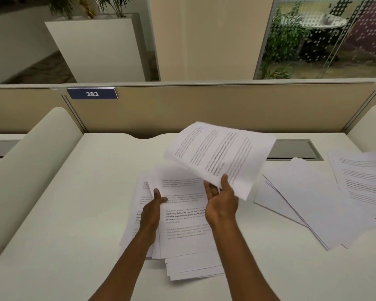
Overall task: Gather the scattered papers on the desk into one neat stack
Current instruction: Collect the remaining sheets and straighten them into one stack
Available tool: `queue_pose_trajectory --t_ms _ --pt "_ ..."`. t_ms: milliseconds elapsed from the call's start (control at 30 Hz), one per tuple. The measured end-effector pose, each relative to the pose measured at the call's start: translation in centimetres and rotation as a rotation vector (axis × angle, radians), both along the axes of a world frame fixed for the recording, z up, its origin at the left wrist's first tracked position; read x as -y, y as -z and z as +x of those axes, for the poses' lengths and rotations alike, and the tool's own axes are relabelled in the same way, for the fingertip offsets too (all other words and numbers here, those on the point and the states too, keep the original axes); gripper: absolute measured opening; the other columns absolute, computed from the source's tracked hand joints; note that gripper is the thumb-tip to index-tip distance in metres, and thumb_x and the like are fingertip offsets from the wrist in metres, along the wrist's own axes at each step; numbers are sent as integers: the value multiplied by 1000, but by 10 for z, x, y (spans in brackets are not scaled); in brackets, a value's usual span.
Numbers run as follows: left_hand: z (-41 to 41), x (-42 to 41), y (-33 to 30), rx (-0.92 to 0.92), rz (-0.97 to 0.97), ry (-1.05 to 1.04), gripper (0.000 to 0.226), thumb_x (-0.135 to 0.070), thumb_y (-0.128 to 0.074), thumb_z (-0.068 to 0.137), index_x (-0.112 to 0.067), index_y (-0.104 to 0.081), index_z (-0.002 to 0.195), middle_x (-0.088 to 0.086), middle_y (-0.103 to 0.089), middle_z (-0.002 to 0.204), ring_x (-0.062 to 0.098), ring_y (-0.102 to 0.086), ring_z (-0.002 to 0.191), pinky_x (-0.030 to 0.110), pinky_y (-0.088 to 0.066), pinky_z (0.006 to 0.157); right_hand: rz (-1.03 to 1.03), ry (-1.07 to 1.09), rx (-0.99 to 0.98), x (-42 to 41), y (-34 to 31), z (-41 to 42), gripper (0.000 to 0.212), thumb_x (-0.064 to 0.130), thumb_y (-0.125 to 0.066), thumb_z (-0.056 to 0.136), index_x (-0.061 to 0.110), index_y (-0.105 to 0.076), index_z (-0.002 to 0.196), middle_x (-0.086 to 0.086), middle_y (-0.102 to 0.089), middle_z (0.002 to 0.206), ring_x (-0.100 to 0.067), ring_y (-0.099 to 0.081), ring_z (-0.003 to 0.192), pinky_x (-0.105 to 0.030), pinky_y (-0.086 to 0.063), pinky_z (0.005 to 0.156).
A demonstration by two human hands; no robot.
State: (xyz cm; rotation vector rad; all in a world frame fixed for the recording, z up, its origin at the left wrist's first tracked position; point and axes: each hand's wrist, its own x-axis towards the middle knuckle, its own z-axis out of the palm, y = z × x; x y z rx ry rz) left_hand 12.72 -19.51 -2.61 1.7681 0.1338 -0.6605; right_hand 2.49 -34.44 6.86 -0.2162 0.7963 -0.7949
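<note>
My two forearms enter from the near edge of the desk [52, 213], a broad, smooth, matte off-white top. The loose pile [182, 224] of printed sheets lies at its middle, long axis running from near edge to far edge, its lower leaves fanned out unevenly toward me. Toward the right edge lies the scattered group [317, 203], thin flat sheets overlapping at angles, some blank side up, well apart from the pile. My right hand [220, 203] pinches the lifted sheaf [219, 157] at its near corner, thumb on top; the sheaf is tilted, blurred, and hangs just above the pile's far end. My left hand [152, 207] presses the pile's left margin, thumb on the top page. The right hand is the nearer to the scattered group.
</note>
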Motion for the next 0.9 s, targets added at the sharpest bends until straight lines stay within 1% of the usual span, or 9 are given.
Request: queue_pose_trajectory --t_ms 67,133,200,267,400,467,600,767,900 --pt "1 2 -2 26 2 16 77 -89 -35 80 -28 -78 101 -2 -76 100 24 -71 97 44 -51 97 50 -24 -117 -26 35 -4 46 20 -64 96 16 -51 140 -10 -69 121 -27 -70 102 -37 -62 79" --pt "-1 5 -5 42 -18 28 74 -92 -47 72 -30 -73 103 -5 -73 110 22 -67 105 44 -48 101 46 -104 -215 -54 60 -8 43 26 -60 98 16 -51 139 -8 -70 114 -28 -70 101 -33 -63 72" --pt "-2 9 -10 38 -34 45 53 -75 -67 74 -36 -62 110 -12 -68 112 17 -63 106 37 -49 98 22 -220 -278 -77 77 -11 39 32 -56 100 17 -52 136 -11 -71 112 -29 -73 97 -34 -63 70" --pt "0 10 -6 73 18 59 50 -52 -79 79 -32 -62 121 -10 -69 115 17 -64 109 34 -50 96 6 -342 -305 -94 86 -14 37 34 -54 100 16 -53 133 -15 -73 107 -30 -75 89 -39 -63 73" --pt "10 10 5 117 132 19 46 -20 -78 87 -9 -64 130 11 -69 128 30 -66 115 45 -55 99 -81 -503 -415 -106 91 -26 26 40 -61 96 23 -59 116 -11 -76 101 -28 -76 79 -41 -63 68" --pt "20 7 6 114 159 49 45 -17 -77 87 -7 -65 128 13 -70 126 31 -67 113 47 -55 98 -176 -447 -534 -88 99 -37 24 44 -64 93 27 -62 110 -4 -75 98 -25 -73 77 -36 -59 64" --pt "41 -1 8 107 253 236 54 -22 -83 82 -9 -64 131 13 -69 129 27 -66 116 45 -52 104 -344 -237 -756 -6 117 -67 42 50 -73 81 30 -60 115 -10 -70 98 -24 -62 78 -43 -51 77" --pt "48 10 1 189 385 294 60 -27 -85 79 -9 -62 131 12 -69 126 31 -66 115 34 -52 92 -588 -85 -1021 92 108 -104 31 28 -72 87 25 -61 115 -5 -67 101 -26 -65 89 -44 -53 90" --pt "42 20 8 332 512 272 94 -19 -91 70 -10 -35 145 23 -59 136 41 -59 120 48 -50 100 -924 -177 -1416 151 117 -126 55 27 -77 80 15 -57 130 -18 -58 127 -38 -50 123 -48 -43 98"
